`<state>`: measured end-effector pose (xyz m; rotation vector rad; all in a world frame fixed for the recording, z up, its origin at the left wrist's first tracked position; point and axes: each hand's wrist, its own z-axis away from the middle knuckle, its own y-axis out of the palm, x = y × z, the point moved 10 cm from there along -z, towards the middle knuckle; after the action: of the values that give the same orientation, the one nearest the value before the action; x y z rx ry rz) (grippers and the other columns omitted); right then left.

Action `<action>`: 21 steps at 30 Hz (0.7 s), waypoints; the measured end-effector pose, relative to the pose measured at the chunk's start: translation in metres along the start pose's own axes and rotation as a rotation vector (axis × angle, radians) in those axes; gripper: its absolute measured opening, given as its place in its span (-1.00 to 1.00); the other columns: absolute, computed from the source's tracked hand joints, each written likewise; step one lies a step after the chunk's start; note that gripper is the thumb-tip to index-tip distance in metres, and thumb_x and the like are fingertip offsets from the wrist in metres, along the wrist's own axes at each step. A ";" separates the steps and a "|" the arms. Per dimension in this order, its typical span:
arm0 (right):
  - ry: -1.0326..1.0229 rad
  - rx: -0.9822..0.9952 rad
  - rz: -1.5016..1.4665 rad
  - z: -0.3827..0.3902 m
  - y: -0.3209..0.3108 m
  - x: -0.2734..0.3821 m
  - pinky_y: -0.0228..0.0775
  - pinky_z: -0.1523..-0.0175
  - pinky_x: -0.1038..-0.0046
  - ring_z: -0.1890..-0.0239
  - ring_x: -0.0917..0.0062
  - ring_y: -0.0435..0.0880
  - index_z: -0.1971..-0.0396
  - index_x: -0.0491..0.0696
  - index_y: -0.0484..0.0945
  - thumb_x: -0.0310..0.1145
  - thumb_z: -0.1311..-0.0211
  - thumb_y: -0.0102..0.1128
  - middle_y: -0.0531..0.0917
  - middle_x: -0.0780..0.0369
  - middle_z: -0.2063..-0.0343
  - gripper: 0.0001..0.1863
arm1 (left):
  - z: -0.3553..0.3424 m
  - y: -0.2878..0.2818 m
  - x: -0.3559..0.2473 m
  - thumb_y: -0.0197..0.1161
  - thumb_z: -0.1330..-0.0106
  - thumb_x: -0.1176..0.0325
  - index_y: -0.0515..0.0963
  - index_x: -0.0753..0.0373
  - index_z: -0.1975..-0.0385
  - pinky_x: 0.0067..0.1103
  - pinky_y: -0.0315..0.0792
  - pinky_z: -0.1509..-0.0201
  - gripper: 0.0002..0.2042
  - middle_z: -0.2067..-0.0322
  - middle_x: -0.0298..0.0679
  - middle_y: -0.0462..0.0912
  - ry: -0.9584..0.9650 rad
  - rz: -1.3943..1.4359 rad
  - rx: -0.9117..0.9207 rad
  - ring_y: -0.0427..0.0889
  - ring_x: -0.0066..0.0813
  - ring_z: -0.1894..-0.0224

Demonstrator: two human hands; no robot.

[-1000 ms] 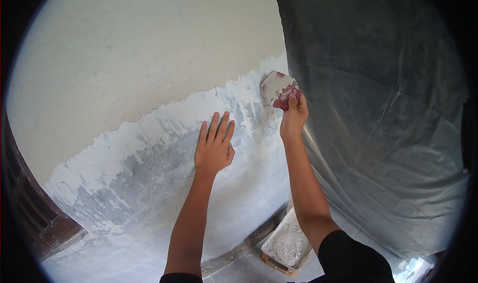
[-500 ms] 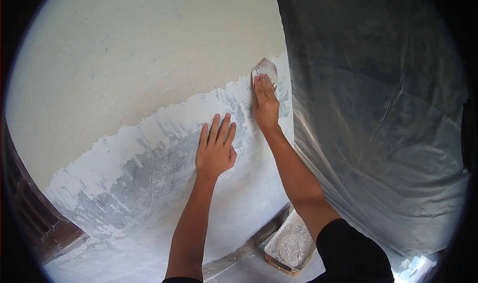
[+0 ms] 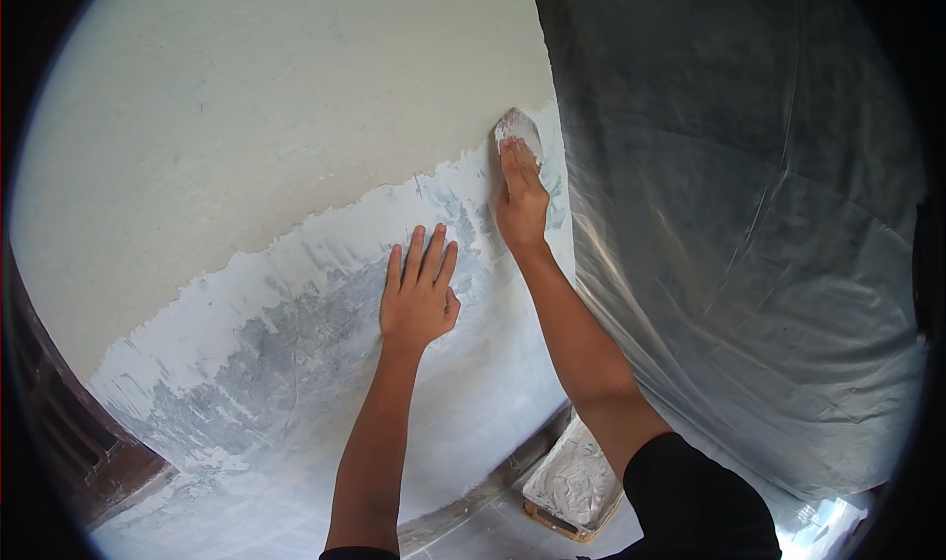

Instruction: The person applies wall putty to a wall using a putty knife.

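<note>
My left hand (image 3: 419,299) lies flat and empty on the wall (image 3: 296,117), fingers a little spread, while my right hand (image 3: 522,196) grips a smeared flat scraper (image 3: 516,125), fingers stretched along its face and the thumb hidden from me. I have that scraper against the wall at the top of the white coating (image 3: 335,220), near the wall's right edge, beside the grey plastic sheet (image 3: 739,215); below, I see a tray (image 3: 564,530) of white paste (image 3: 579,471).

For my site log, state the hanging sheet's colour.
Hanging sheet: grey, darker higher up; best in head view.
</note>
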<state>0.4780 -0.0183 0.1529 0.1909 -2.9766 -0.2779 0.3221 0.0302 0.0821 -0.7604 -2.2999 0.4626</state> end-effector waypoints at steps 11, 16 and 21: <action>0.031 -0.023 -0.061 0.001 -0.016 0.002 0.23 -0.35 0.17 -0.25 0.17 0.43 -0.13 -0.14 0.48 -0.81 0.00 0.00 0.54 0.02 -0.10 -0.39 | 0.003 -0.004 0.003 0.23 -0.01 0.26 0.36 0.05 -0.25 -0.16 -0.03 -0.46 -0.35 -0.42 -0.28 0.10 0.004 0.051 -0.040 0.03 -0.23 -0.46; 0.038 0.071 -0.032 0.004 0.007 0.002 0.27 -0.33 0.22 -0.24 0.18 0.44 -0.11 -0.14 0.50 -0.81 0.01 0.01 0.53 0.01 -0.11 -0.41 | 0.001 0.000 0.000 0.22 -0.02 0.26 0.36 0.04 -0.25 -0.17 -0.04 -0.46 -0.35 -0.42 -0.29 0.09 -0.001 0.052 -0.022 0.01 -0.25 -0.47; 0.017 0.095 -0.080 0.017 -0.002 0.009 0.27 -0.34 0.22 -0.24 0.17 0.44 -0.10 -0.13 0.50 -0.81 0.02 0.00 0.54 0.01 -0.10 -0.41 | 0.004 0.000 0.007 0.08 -0.09 0.20 0.38 0.04 -0.25 -0.22 -0.10 -0.49 -0.40 -0.43 -0.32 0.07 -0.008 -0.009 -0.017 0.01 -0.29 -0.47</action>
<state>0.4666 -0.0189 0.1373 0.3215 -2.9716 -0.1426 0.3152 0.0346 0.0827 -0.7581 -2.3167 0.4431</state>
